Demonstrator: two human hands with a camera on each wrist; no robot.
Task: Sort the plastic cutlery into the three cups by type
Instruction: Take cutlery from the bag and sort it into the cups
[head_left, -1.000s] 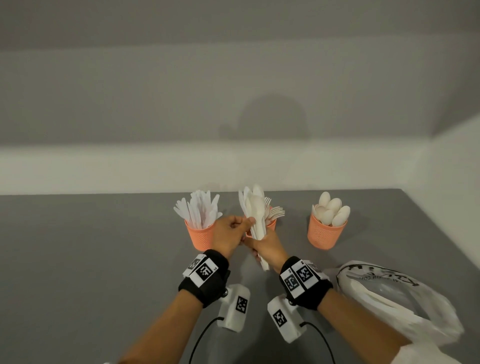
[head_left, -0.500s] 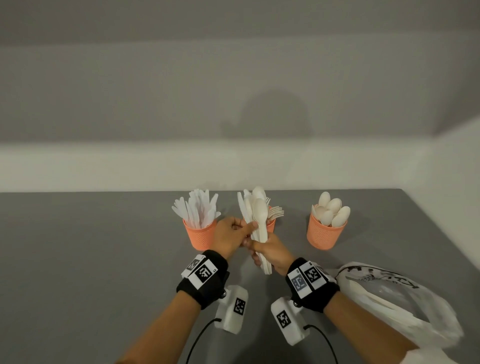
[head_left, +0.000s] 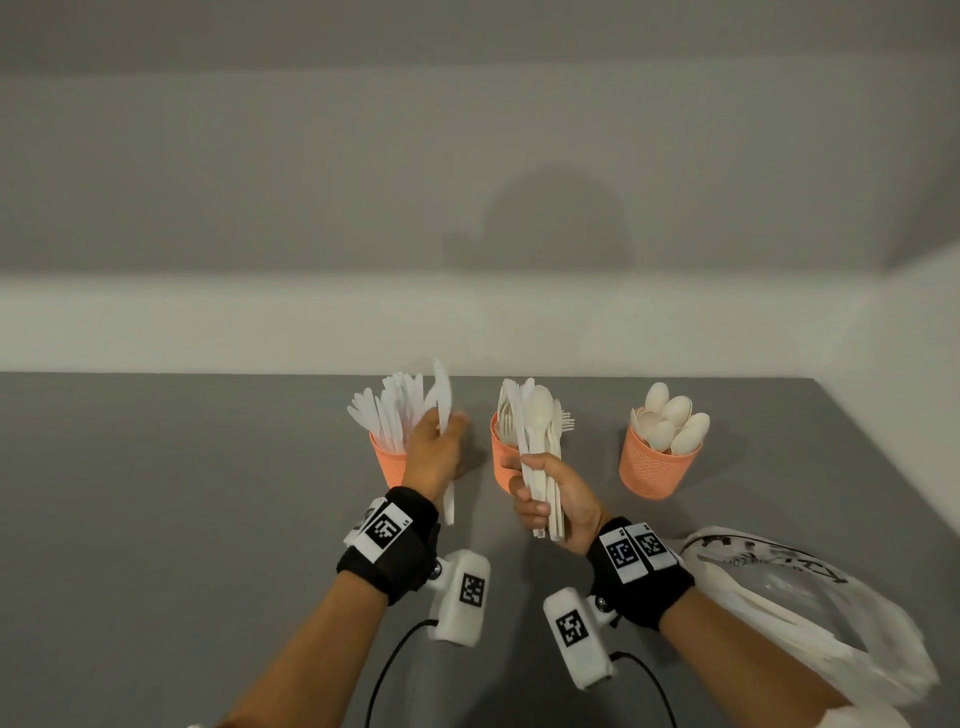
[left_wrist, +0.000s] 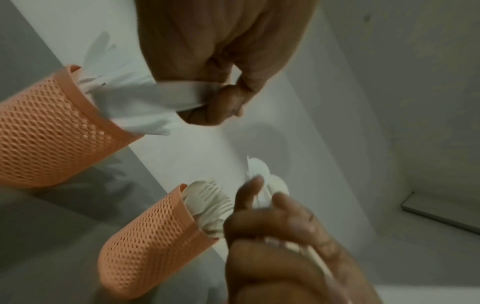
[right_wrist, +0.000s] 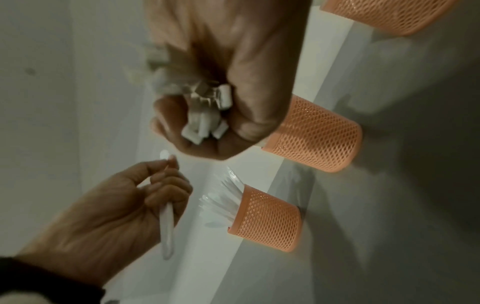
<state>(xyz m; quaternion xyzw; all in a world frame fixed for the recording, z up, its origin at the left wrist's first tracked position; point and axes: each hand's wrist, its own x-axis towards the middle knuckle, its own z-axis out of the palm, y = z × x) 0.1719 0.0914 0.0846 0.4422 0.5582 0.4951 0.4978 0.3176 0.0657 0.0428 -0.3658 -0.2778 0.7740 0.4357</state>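
While the right hand (head_left: 553, 493) clutches a mixed bundle (head_left: 540, 457) and the left hand (head_left: 434, 449) pinches one knife (head_left: 444, 415) beside the knife cup (head_left: 388, 465), a hasty drop could tip that crowded cup.

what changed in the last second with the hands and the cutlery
The left hand pulled one knife out of the bundle and carried it left, to the knife cup. The right hand kept gripping the bundle. The three cups and the bag stayed put.
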